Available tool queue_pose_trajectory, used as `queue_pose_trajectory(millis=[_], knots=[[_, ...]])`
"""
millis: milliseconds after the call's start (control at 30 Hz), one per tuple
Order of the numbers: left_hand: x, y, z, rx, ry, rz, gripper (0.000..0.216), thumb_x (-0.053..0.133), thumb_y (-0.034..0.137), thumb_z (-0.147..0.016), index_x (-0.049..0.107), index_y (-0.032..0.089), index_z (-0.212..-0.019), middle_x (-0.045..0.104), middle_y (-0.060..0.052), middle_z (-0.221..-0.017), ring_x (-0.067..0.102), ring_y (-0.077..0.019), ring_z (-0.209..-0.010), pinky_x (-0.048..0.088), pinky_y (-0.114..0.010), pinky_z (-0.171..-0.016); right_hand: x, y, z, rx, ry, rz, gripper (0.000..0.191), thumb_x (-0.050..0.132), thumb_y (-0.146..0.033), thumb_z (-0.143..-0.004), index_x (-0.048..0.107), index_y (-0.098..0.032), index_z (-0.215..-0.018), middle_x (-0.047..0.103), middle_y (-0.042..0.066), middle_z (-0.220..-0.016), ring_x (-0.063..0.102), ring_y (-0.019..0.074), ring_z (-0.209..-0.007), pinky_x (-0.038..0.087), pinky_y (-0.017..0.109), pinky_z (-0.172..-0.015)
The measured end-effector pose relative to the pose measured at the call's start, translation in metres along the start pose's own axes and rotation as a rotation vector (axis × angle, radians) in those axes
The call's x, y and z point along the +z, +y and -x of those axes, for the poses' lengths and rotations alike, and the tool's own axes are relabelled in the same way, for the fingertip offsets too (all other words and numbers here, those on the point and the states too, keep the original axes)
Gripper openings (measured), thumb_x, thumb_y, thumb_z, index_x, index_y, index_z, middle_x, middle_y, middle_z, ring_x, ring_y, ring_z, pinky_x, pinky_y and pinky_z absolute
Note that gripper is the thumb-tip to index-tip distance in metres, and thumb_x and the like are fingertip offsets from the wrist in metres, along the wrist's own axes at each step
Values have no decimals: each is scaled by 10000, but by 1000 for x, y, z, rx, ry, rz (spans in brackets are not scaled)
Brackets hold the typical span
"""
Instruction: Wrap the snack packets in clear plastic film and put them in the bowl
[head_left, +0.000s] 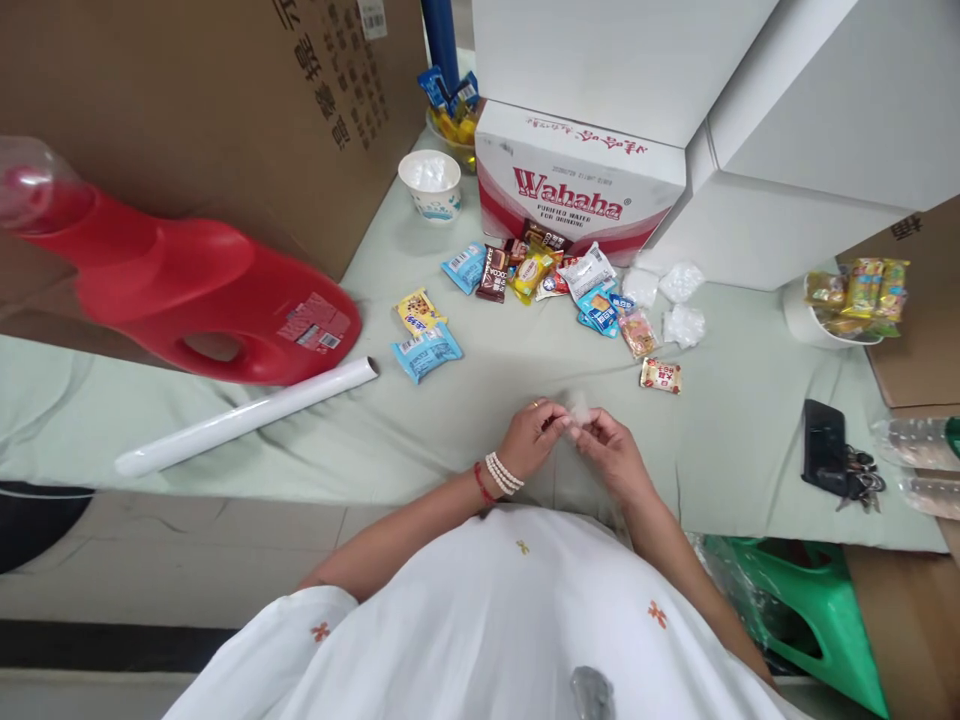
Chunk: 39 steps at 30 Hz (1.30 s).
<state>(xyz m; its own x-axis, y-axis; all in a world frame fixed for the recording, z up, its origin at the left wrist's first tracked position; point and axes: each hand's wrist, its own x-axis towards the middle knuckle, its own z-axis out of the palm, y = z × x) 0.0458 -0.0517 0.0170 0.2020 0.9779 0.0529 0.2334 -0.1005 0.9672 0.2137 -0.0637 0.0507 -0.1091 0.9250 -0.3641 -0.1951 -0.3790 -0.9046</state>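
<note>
A small clear plastic bag (578,406) is held between two hands.
It is pinched at its edges by the left hand (529,438) and right hand (611,452), just above the pale green cloth (465,420).

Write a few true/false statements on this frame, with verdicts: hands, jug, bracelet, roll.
1. The left hand and the right hand both pinch a clear bag. True.
2. The red jug stands upright. False: it lies on its side.
3. The bracelet is on the right wrist. False: it is on the left wrist.
4. A white roll lies beside the jug. True.
</note>
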Motion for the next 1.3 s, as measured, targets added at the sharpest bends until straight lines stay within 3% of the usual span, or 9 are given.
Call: queue_pose_trajectory(millis=[133, 333, 500, 667, 833, 900, 967, 1067, 1300], knots=[[-8, -1, -1, -160, -46, 290, 418, 534, 585, -955, 554, 191, -813, 518, 19, -706, 475, -134, -676, 409, -294, -683, -19, -2, 5, 64, 77, -107, 302, 917, -407, -683, 727, -226, -832, 536, -33, -696, 405, 84, -590, 379, 192, -518], [-15, 1, 0, -409, -46, 877, 495, 778, 607, -775, 517, 187, -780, 481, 36, -736, 447, -88, -659, 386, -230, -602, -54, -3, 3, 178, 78, -95, 387, 905, -467, -671, 672, -187, -801, 425, -58, -630, 305, 67, -534, 280, 185, -447], [-14, 11, 3, -410, -22, 947, 503, 843, 571, -726, 531, 176, -738, 492, 37, -700, 441, -87, -655, 371, -221, -595, -45, -5, 3, -244, 387, 374, 331, 738, -531, -850, 648, -214, -880, 555, -15, -748, 475, 130, -653, 425, 256, -596], [-17, 19, 4, -386, -48, 886, 483, 817, 574, -764, 549, 173, -744, 526, 33, -672, 455, -94, -639, 391, -240, -622, -11, -14, 4, -517, -92, 713, 396, 798, -475, -819, 677, -278, -1141, 648, 72, -1131, 586, 248, -1029, 512, 377, -846], [-23, 23, 5, -389, 26, 965, 476, 841, 549, -748, 554, 169, -754, 513, 38, -694, 453, -88, -639, 384, -225, -588, -4, -12, 0, -628, 70, 668, 340, 634, -500, -951, 626, -269, -1200, 600, 70, -1092, 585, 227, -960, 515, 394, -846], [-24, 22, 6, -398, 28, 973, 466, 840, 541, -752, 563, 167, -763, 522, 33, -700, 461, -89, -642, 389, -224, -586, -3, -10, 1, -722, 29, 794, 415, 722, -525, -882, 648, -272, -1201, 605, 92, -1166, 562, 269, -1069, 481, 451, -947], [-24, 21, 8, -403, 20, 977, 453, 830, 539, -766, 575, 165, -778, 535, 26, -711, 471, -92, -651, 400, -227, -596, 0, -9, 1, -778, -63, 902, 334, 763, -472, -861, 692, -281, -1126, 631, 93, -1191, 541, 288, -1117, 444, 480, -998], [-29, 18, 9, -411, 22, 986, 437, 837, 522, -764, 586, 165, -792, 535, 26, -723, 477, -91, -663, 412, -223, -605, 0, -11, -1, -747, -110, 828, 81, 657, -341, -958, 709, -283, -980, 678, 64, -1093, 566, 251, -1051, 440, 453, -976], [-67, 7, 5, -418, -106, 938, 412, 863, 478, -745, 608, 154, -765, 562, 13, -714, 530, -100, -665, 462, -234, -645, -27, -24, 2, -322, -108, 385, 206, 605, -428, -996, 652, -243, -918, 694, 22, -923, 606, 175, -835, 458, 302, -755]])
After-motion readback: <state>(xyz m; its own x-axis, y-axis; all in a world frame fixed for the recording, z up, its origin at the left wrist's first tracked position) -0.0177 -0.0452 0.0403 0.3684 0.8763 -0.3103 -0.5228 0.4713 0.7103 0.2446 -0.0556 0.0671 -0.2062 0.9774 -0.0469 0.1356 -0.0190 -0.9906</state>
